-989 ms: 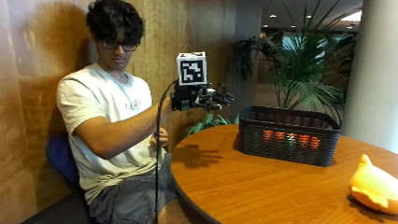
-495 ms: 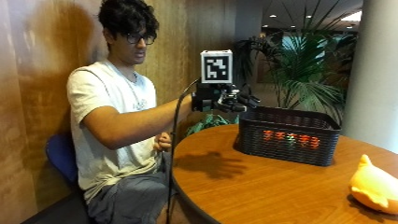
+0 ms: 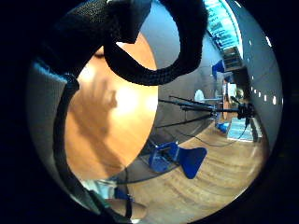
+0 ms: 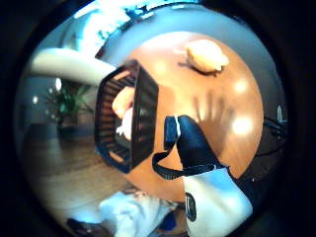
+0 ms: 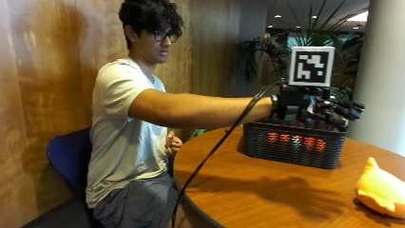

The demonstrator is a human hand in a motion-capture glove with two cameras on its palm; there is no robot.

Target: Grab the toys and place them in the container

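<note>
My right hand (image 5: 319, 108) is up in the air near the black basket (image 5: 294, 145), fingers spread out and holding nothing. The yellow toy (image 5: 381, 190) sits on the table (image 5: 253, 185), well away from the basket, waiting for me.

Round wooden table (image 5: 265, 185) with a glossy top — sits in front of a wood-panelled wall (image 5: 38, 85). Blue chair (image 5: 66, 159) tucked beside the table, leafy potted plant (image 5: 265, 52) behind it, big pale column (image 5: 383, 71) off to the side.
</note>
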